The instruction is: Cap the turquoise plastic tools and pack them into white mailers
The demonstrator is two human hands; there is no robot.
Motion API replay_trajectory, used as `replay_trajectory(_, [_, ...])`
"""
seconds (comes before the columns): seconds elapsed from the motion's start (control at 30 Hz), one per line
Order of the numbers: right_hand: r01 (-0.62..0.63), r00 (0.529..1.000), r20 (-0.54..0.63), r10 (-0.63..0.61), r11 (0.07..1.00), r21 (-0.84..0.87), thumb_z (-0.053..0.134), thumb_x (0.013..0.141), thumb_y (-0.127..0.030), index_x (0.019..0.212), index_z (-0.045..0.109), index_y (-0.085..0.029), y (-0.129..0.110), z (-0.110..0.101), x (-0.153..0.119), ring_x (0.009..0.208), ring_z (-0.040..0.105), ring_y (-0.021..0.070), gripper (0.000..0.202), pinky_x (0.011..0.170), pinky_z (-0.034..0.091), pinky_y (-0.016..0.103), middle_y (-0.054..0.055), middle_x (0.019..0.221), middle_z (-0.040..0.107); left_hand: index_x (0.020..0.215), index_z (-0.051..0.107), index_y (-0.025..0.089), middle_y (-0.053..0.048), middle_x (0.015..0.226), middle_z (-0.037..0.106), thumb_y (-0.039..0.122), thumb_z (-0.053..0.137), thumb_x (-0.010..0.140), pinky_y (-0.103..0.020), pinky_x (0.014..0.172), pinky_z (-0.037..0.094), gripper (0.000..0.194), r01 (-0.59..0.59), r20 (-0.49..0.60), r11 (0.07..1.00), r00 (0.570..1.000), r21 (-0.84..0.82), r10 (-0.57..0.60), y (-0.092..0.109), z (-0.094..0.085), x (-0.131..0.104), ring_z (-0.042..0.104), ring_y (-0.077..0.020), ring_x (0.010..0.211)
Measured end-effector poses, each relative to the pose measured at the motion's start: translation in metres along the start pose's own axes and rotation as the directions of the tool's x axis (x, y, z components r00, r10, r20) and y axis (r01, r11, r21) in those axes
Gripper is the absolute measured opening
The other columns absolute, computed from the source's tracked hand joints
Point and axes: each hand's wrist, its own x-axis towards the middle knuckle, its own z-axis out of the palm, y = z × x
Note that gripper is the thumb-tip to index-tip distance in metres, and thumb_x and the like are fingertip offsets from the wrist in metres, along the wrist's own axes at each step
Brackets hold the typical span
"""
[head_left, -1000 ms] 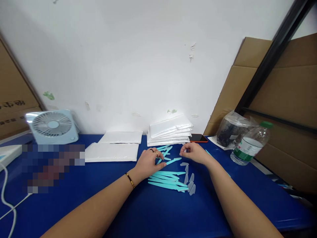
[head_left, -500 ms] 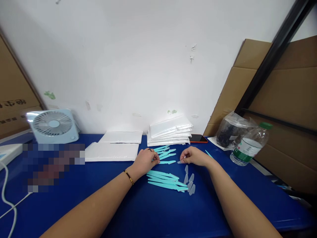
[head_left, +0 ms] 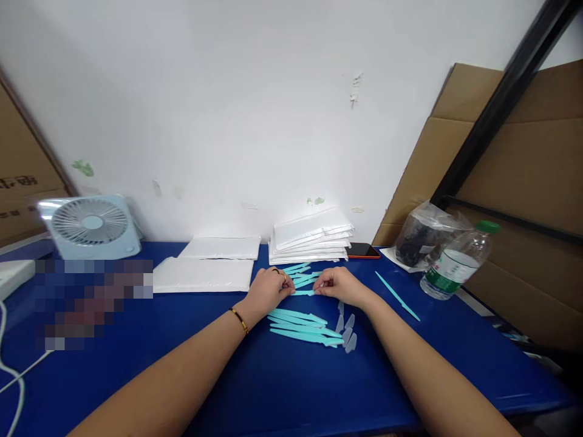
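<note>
Tabletop, smooth, blue. Left hand pinches the left end of a slim turquoise plastic eyebrow razor, right hand its head, fingertips closed. Its long axis runs crosswise between them, head rightward. Translucent tapered caps lie nearer the camera.

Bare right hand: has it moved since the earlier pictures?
Yes: against the stack of flat white packets, the bare right hand has shifted left, toward the bare left hand.
</note>
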Motion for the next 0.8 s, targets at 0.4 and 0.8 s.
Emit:
replay_trajectory(0.4, [0.0, 0.946, 0.322, 0.03, 0.996, -0.093, 0.071, 0.061, -0.033, 0.076, 0.068, -0.017, 0.011, -0.042, -0.025, 0.062, 0.052, 0.0105, 0.021, 0.054, 0.041, 0.019, 0.001, 0.079, 0.057, 0.073, 0.065, 0.025, 0.005, 0.073, 0.064, 0.036, 0.064, 0.074, -0.025, 0.071, 0.032, 0.011, -0.086, 0.238, 0.995, 0.967, -0.043, 0.094, 0.014, -0.021, -0.014, 0.055, -0.0142, 0.077])
replay_trajectory(0.8, [0.014, 0.997, 0.079, 0.002, 0.981, -0.196, 0.054, 0.062, -0.013, 0.071, 0.063, -0.015, 0.006, -0.017, -0.01, 0.055, 0.051, 0.0102, 0.013, 0.05, 0.036, 0.019, 0.0, 0.062, 0.06, 0.077, 0.06, 0.021, 0.002, 0.072, 0.063, 0.032, 0.054, 0.08, -0.024, 0.061, 0.033, 0.013, 0.057, 0.052, 0.997, 0.997, -0.043, -0.055, -0.001, -0.013, -0.008, 0.055, -0.0148, 0.069])
